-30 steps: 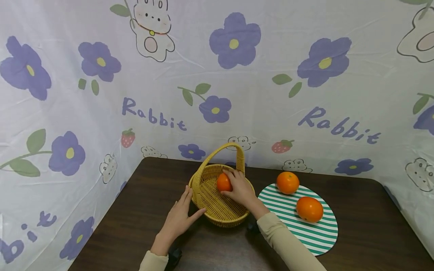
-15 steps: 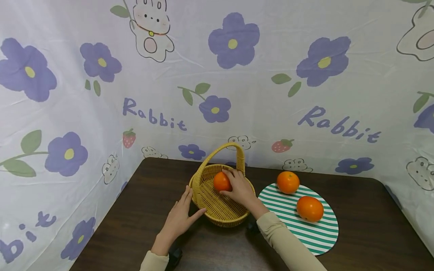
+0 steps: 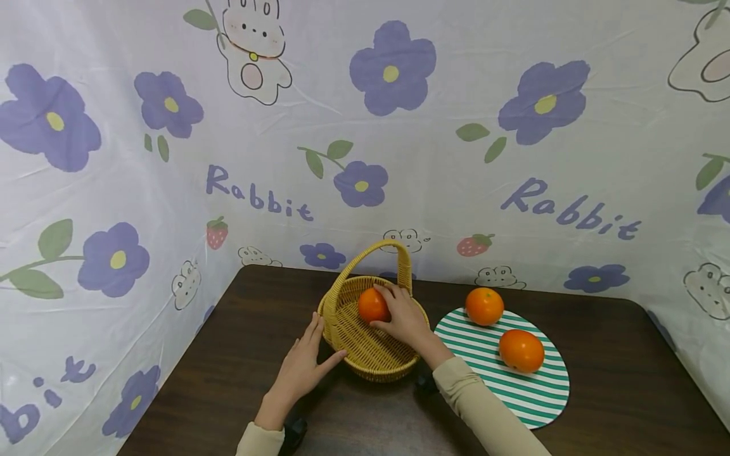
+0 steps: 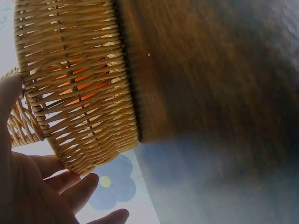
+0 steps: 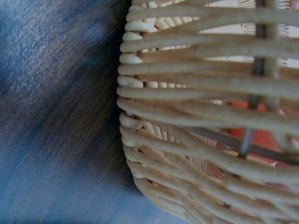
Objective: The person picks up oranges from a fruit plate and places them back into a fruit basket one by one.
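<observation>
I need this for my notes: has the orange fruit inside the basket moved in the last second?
Yes, slightly: in the head view the orange fruit has shifted a little left, judged against the rim of the basket, which stays in place.

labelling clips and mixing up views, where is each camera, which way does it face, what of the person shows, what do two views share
Head: worn on the head, facing forward and down at the basket, table and cloth; the left grip, right grip and sleeves show.
Left wrist: worn there, facing the basket's outside and the table; part of the left grip shows.
Right wrist: worn there, close up on the basket and table; no body part clearly shows.
Shared: both wrist views show fruit through the basket's gaps.
</observation>
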Demonstrator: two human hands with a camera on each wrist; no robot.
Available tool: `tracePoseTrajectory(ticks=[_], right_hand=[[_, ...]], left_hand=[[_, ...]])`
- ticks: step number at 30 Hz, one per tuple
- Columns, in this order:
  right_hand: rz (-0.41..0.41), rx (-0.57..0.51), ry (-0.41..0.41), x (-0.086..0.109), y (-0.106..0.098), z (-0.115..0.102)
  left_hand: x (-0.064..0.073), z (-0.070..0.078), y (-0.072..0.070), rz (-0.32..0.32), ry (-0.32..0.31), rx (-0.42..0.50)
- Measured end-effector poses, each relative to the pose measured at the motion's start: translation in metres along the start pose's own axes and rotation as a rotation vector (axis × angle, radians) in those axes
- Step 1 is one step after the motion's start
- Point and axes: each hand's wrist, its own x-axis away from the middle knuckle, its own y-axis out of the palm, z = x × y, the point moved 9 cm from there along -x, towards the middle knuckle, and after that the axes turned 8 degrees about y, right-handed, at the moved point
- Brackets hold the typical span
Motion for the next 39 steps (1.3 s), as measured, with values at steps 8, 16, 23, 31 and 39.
tracePoseTrajectory(ticks=[8,16,23,31,39], right_hand=[[0.020,-0.012,0.002,0.004,-0.008,-0.001],[0.046,-0.041,0.005,0.012,-0.015,0.002],[0.035,-0.060,0.027,0.017,-0.021,0.005],[0.041,-0.089,0.058,0.023,-0.029,0.009],[0.065,-0.150,0.056,0.029,-0.039,0.010]], left_hand=[[0.000,0.000,-0.001,-0.001,-0.002,0.024],[-0.001,-0.002,0.001,0.005,-0.004,0.022],[0.000,0.000,0.001,0.011,-0.002,0.023],[0.001,0.000,0.000,0.016,-0.005,0.027],[0.000,-0.001,0.002,0.008,-0.008,0.020]])
